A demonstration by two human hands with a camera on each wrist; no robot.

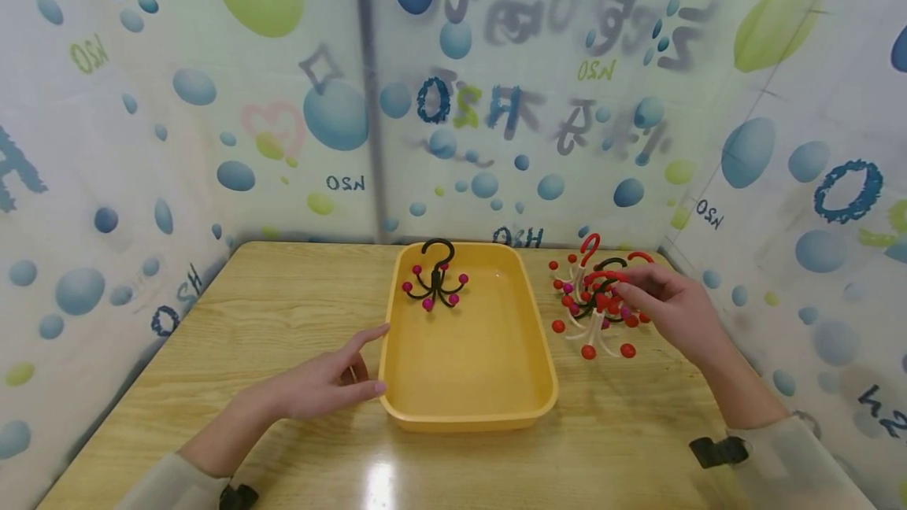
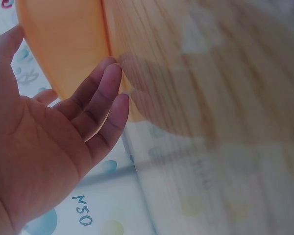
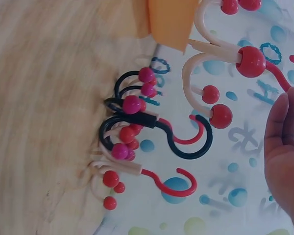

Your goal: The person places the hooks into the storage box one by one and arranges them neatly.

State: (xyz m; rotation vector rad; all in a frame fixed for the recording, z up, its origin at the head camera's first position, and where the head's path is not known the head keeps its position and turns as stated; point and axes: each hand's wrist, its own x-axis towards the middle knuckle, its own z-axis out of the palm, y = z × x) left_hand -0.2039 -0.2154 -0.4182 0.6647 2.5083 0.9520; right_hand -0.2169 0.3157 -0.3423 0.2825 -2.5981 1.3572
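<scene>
The table bears clustered hangers; left grip, relaxed, touches the tray; right grip pinches 1 red-hooked hanger.

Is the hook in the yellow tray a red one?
No, the only hook inside the yellow tray is black, with pink balls on its ends.

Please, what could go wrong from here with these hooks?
The white-and-red hook, pinched near its top by the right hand, might slip. It could also snag on the clustered hooks close by, which overlap one another. The yellow tray may shift if bumped, since the left hand only touches its edge.
</scene>
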